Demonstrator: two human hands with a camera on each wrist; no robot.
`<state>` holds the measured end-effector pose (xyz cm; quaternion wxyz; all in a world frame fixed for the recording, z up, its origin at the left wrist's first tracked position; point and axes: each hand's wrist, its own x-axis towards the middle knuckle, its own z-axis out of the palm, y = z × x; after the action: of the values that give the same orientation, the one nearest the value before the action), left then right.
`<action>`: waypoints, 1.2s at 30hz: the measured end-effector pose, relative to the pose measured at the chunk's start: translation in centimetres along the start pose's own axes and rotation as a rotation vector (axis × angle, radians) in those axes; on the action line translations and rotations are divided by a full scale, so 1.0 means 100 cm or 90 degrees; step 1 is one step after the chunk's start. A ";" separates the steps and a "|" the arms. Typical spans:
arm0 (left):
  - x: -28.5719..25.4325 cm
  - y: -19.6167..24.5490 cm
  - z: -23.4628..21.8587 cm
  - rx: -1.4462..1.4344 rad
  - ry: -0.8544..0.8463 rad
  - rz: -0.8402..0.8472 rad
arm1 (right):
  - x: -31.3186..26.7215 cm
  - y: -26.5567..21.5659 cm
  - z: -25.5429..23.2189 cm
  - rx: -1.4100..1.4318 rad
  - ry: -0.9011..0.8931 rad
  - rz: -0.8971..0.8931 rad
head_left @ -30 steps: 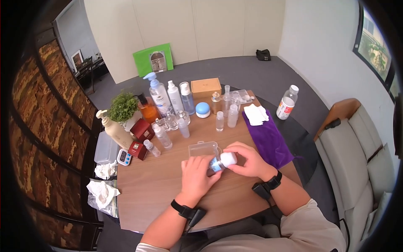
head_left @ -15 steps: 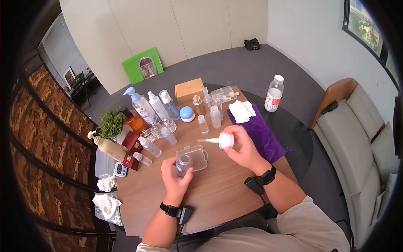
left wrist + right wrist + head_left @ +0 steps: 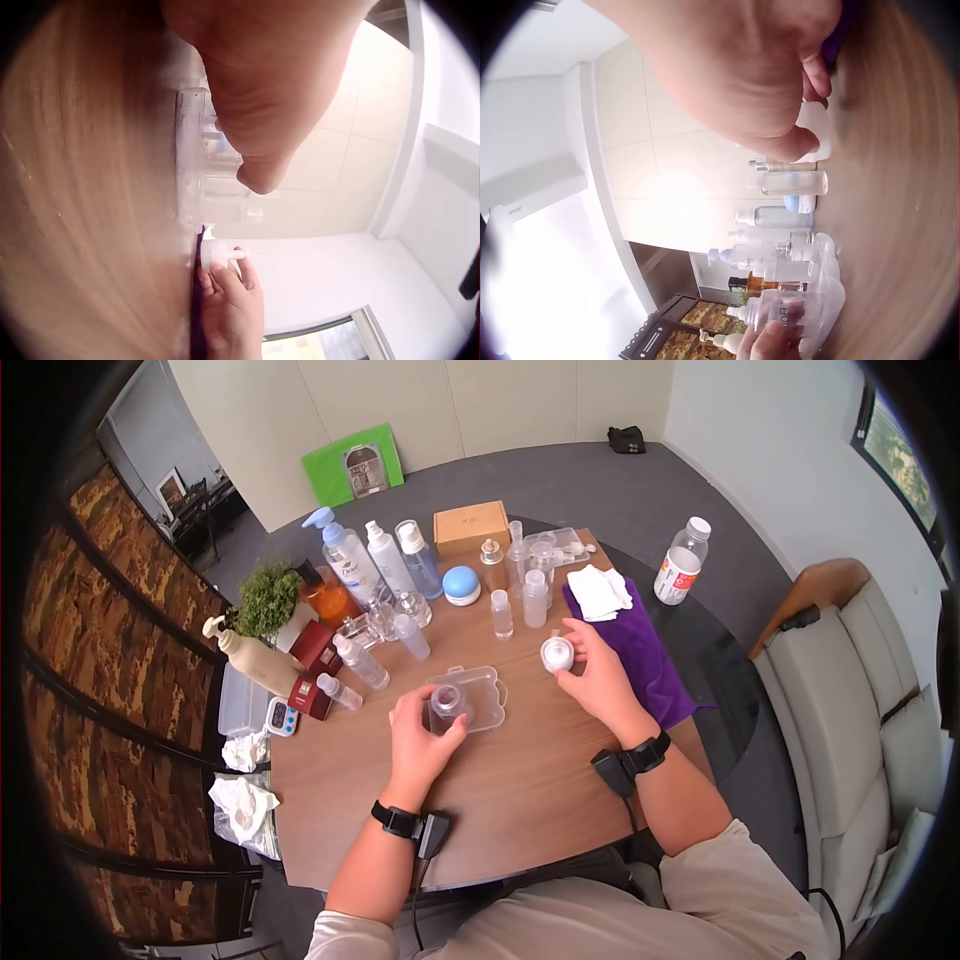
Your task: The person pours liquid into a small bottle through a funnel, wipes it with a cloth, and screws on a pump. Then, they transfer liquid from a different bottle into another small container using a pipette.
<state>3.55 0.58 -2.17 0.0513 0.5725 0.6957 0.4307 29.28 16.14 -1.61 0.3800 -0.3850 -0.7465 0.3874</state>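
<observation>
My left hand (image 3: 422,740) holds a clear, uncapped bottle (image 3: 448,705) upright between thumb and fingers, beside a clear plastic case (image 3: 487,698). To the right, my right hand (image 3: 602,678) pinches a white pump cap (image 3: 557,654), apart from the bottle. The left wrist view shows the cap (image 3: 215,255) in the right hand (image 3: 234,311), with a white nozzle or tube on it. In the right wrist view, the bottle (image 3: 787,309) has lettering on its side, and the left fingers (image 3: 769,343) lie around it.
Pump bottles (image 3: 350,560), small clear bottles (image 3: 501,616), a blue-lidded jar (image 3: 461,587) and a cardboard box (image 3: 471,528) stand beyond the hands. Red boxes (image 3: 312,697) and a timer (image 3: 282,716) are left; a purple cloth (image 3: 650,660) and drink bottle (image 3: 682,565) are right.
The white cap has come off the bottle, and the hands have moved apart. Since the middle frame, the cap has turned from sideways, its top or underside now facing the head camera.
</observation>
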 end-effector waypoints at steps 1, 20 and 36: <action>0.000 0.002 0.000 0.001 0.003 -0.005 | 0.000 0.002 0.000 0.001 0.011 0.018; 0.025 0.011 -0.050 0.078 0.339 0.043 | -0.006 -0.012 -0.001 0.029 0.208 -0.217; 0.050 -0.014 -0.075 0.293 0.167 0.011 | -0.010 -0.020 0.001 0.107 0.122 -0.210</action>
<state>-3.38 0.81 3.71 -0.1747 0.5144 0.7711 0.3321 29.03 14.44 -0.14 0.5382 -0.2597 -0.7251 0.3422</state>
